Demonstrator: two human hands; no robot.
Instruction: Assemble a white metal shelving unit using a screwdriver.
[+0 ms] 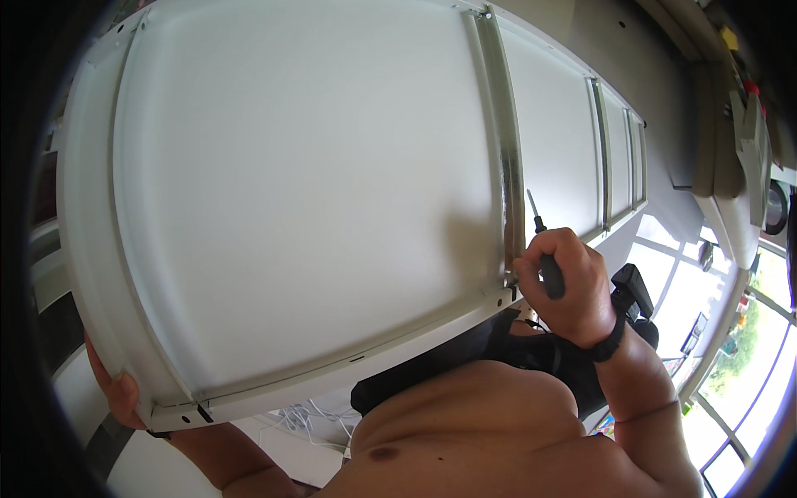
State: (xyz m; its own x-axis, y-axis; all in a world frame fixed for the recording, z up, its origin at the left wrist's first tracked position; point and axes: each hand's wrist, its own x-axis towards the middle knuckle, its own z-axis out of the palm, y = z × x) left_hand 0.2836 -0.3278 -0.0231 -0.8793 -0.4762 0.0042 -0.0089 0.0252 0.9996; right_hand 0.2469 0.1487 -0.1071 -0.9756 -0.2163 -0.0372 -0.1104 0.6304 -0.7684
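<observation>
A long white panel or shelf unit [315, 183] with raised edges spans most of the view, tilted up in front of me. Several crosspieces run across it, one of them a shiny metal rail [508, 158]. At the panel's lower left corner my left hand [124, 400] is closed round the edge, its fingers partly hidden behind it. My right hand [577, 278] grips a screwdriver [550, 275] by its dark handle, the thin shaft pointing up and slightly left. That hand is by the rail's lower end, close to the panel's near edge.
White cables [311, 419] lie in a tangle below the panel. A black device [633, 290] shows behind my right wrist, which wears a black band [610, 339]. Beige seating [716, 116] stands at the far right, above bright windows [760, 349].
</observation>
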